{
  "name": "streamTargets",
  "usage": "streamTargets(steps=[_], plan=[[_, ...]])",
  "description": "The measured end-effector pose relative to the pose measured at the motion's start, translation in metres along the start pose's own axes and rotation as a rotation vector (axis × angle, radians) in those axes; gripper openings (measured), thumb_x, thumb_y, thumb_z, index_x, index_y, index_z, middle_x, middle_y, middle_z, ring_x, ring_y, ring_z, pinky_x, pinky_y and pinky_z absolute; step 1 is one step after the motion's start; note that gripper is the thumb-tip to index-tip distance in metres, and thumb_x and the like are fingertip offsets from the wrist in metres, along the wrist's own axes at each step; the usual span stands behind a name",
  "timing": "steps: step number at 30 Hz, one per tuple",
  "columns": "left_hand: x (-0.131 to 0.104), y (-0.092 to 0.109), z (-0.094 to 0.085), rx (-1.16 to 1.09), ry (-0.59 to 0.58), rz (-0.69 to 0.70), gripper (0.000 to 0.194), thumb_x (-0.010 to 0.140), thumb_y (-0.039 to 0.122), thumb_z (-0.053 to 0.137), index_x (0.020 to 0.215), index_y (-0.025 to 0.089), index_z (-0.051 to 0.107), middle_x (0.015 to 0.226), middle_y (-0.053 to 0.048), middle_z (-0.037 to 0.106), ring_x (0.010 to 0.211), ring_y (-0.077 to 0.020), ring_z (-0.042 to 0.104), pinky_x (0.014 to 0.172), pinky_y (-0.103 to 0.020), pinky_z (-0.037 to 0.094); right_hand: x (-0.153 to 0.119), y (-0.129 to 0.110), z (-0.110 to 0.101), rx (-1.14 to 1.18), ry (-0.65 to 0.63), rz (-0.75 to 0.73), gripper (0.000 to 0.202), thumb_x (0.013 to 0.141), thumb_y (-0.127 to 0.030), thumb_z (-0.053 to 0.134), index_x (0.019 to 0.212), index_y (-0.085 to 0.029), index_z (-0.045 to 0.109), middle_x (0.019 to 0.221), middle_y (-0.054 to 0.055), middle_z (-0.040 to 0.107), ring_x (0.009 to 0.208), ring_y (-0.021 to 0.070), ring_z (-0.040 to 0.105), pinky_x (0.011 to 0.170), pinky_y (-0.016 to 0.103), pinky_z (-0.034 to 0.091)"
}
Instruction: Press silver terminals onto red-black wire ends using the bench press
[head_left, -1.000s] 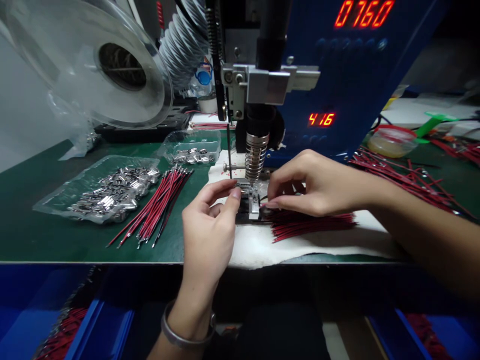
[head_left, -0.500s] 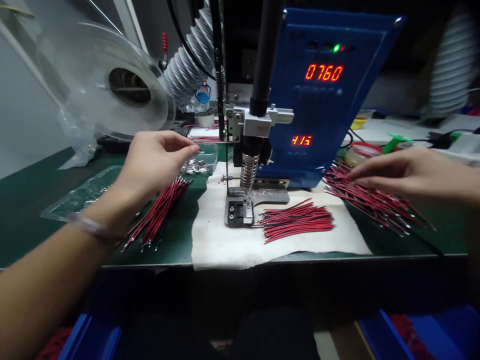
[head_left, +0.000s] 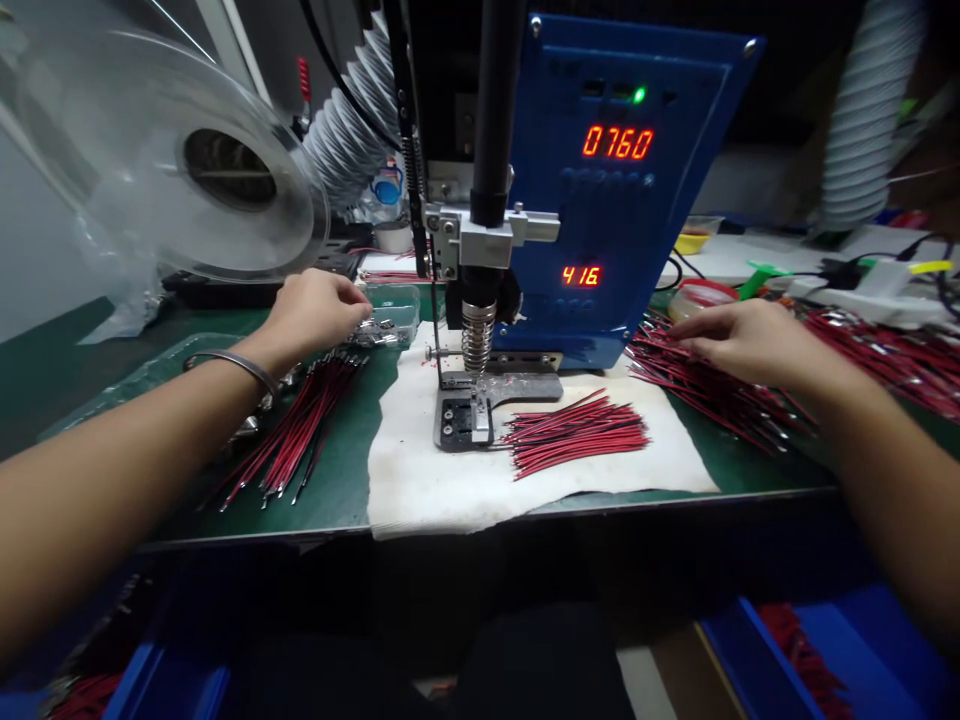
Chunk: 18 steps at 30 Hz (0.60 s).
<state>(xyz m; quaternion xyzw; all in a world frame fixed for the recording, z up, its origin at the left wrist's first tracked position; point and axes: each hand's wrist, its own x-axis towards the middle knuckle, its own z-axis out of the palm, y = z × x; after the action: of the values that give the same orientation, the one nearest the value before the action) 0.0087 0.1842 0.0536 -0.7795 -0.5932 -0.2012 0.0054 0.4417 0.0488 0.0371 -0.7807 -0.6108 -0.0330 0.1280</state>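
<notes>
My left hand (head_left: pixel 319 308) is at the near side of a clear plastic tray (head_left: pixel 409 300) of small metal parts, its fingers pinched together; what they hold is too small to tell. Below it lies a bundle of red and black wires (head_left: pixel 296 430). My right hand (head_left: pixel 724 335) reaches over a loose pile of red and black wires (head_left: pixel 720 405), fingertips at its upper left; whether a wire is between them cannot be made out. Between the hands, a neat wire bundle (head_left: pixel 577 435) rests on a cream cloth (head_left: pixel 442 490), right of the machine's small metal fixture (head_left: pixel 480 418).
The blue machine (head_left: pixel 622 210) with red digits and a spring-wrapped tip (head_left: pixel 477 335) stands in the middle. A clear reel (head_left: pixel 225 170) is at the left. More wires (head_left: pixel 885 350) lie far right. Blue bins (head_left: pixel 877 640) sit below the table edge.
The view has shifted slightly, moving the machine leftward in the picture. My left hand has moved to the tray of metal parts. My right hand has come closer over the wire pile.
</notes>
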Motion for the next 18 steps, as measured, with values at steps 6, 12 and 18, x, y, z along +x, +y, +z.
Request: streamTargets(steps=[6, 12, 18], plan=[[0.007, -0.005, 0.006, 0.055, -0.052, -0.048, 0.033, 0.078, 0.038, 0.056, 0.095, 0.015, 0.073, 0.088, -0.01, 0.068, 0.084, -0.0248, 0.059, 0.081, -0.036, 0.043, -0.002, -0.002, 0.003, -0.075, 0.041, -0.038, 0.026, 0.079, -0.023, 0.056, 0.098, -0.02, 0.074, 0.096, 0.007, 0.072, 0.092, 0.0206, 0.064, 0.083, 0.03, 0.044], [-0.014, 0.003, -0.013, 0.131, -0.043, 0.057, 0.043, 0.084, 0.043, 0.043, 0.103, 0.014, 0.07, 0.083, -0.012, 0.062, 0.081, -0.0242, 0.051, 0.078, -0.039, 0.04, -0.033, -0.033, -0.005, -0.118, 0.133, -0.198, 0.028, 0.081, -0.043, 0.058, 0.094, -0.022, 0.073, 0.088, 0.008, 0.071, 0.084, 0.0254, 0.065, 0.075, 0.037, 0.046], [-0.091, 0.033, -0.023, 0.072, 0.068, 0.089, 0.031, 0.087, 0.042, 0.047, 0.09, 0.018, 0.066, 0.076, -0.006, 0.062, 0.065, -0.0183, 0.05, 0.061, -0.029, 0.034, -0.056, -0.106, -0.005, 0.125, -0.213, -0.714, 0.021, 0.088, -0.035, 0.054, 0.097, -0.026, 0.071, 0.089, -0.001, 0.069, 0.076, 0.0122, 0.062, 0.069, 0.024, 0.045]])
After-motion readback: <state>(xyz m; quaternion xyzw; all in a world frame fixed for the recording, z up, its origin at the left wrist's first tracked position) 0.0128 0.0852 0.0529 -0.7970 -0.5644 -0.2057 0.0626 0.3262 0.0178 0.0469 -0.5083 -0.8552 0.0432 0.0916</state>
